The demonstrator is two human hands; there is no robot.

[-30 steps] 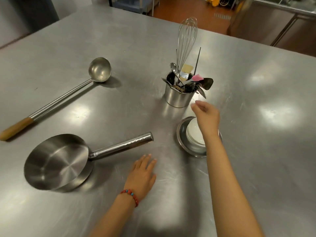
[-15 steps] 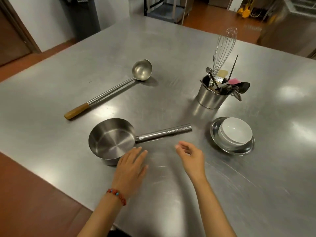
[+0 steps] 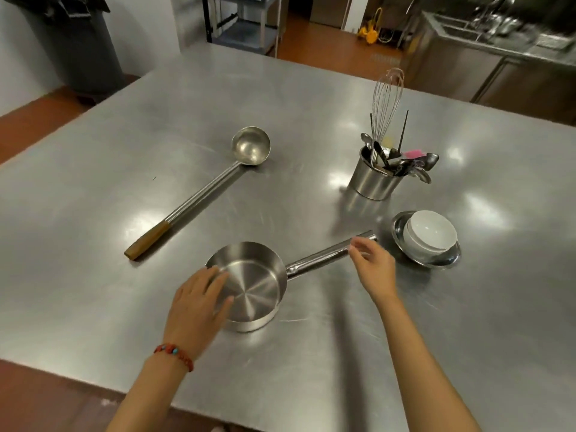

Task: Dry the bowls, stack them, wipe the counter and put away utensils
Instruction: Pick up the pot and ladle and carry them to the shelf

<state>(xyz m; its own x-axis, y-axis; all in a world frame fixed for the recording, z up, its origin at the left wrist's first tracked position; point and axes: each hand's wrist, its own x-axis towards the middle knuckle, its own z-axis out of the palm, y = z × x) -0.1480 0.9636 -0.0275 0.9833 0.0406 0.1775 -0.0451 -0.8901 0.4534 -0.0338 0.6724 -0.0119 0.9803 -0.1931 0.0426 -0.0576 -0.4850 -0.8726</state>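
Steel counter point(image 3: 311, 126), open beyond saucepan point(image 3: 252, 294).

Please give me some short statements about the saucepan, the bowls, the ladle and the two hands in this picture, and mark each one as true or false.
1. The white bowl sits inside the metal bowl. True.
2. The ladle stands in the utensil holder. False: it lies flat on the counter, apart from the holder.
3. The right hand is at the far end of the saucepan handle. True.
4. The left hand holds a cloth. False: it is empty, at the saucepan's near rim.
5. A whisk stands in the utensil holder. True.
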